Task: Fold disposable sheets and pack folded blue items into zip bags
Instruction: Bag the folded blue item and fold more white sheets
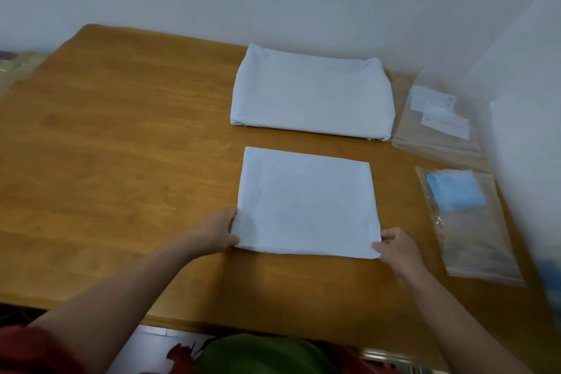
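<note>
Folded sheet lies flat on the desk toward its near edge, left hand and right hand each pinching a near corner; looks light, soft, floppy, so likely needs support at both sides.

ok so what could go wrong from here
1. The left hand and right hand grip the sheet only at its near corners. Lifted that way, the layers might sag open and spoil the fold.
2. The bag with the blue item lies just right of the sheet. A swing of the right arm could shove it.
</note>
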